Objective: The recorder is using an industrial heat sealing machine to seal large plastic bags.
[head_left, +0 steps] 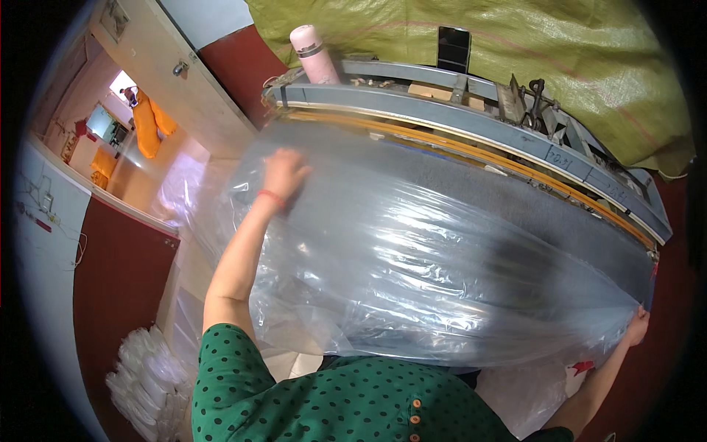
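A wide sheet of clear plastic film (420, 258) lies over a dark grey work surface (464, 173) and drapes down its near side. My right hand (638, 326) pinches a corner of the film at the far right end of the surface, and folds run from that grip across to the left. Over the left part of the film is my left hand (286, 175), with a red band at the wrist. Motion smears its fingers, so their shape and whether they hold film are unclear.
Behind the surface runs a long grey metal bar (442, 110) with orange strips (471, 147). A pink bottle (315, 57), a phone (453, 49) and metal clamps (536, 103) stand there. Bundled plastic (147, 379) sits at lower left, beyond which a door (173, 70) stands open.
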`<state>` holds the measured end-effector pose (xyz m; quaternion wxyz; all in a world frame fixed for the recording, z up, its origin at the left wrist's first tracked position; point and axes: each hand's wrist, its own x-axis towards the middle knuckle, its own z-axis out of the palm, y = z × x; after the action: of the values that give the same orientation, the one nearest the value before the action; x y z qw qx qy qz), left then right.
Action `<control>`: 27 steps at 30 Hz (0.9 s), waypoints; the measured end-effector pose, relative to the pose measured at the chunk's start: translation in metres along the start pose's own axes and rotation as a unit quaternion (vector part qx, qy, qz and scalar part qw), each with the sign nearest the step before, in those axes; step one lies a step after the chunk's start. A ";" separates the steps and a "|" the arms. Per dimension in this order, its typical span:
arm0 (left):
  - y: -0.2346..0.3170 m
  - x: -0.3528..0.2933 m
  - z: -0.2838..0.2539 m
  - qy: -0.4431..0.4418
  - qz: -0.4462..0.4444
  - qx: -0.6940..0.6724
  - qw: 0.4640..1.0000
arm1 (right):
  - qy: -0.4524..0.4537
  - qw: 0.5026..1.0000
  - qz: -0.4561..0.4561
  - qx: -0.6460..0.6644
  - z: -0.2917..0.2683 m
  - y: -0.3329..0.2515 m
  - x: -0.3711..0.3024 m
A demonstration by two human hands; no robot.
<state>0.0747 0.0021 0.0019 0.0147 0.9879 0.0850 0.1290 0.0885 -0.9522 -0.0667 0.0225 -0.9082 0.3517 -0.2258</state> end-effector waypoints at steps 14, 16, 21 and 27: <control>0.000 0.031 0.024 -0.007 -0.079 -0.121 0.989 | 0.005 0.954 0.033 0.300 0.010 0.062 0.020; -0.005 0.027 0.026 0.019 -0.042 -0.121 0.992 | 0.017 0.941 0.031 0.337 0.007 0.079 0.017; -0.011 0.018 0.035 0.146 0.010 -0.215 0.965 | 0.034 0.870 0.080 0.485 -0.012 0.086 0.005; -0.014 0.016 0.029 0.018 -0.027 -0.236 0.971 | 0.050 0.895 0.057 0.440 -0.015 0.084 0.001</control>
<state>0.0952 0.0183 -0.0229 0.2497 0.9512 0.0792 0.1631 0.0300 -1.0137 -0.0699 0.4151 -0.7714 0.2678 -0.4012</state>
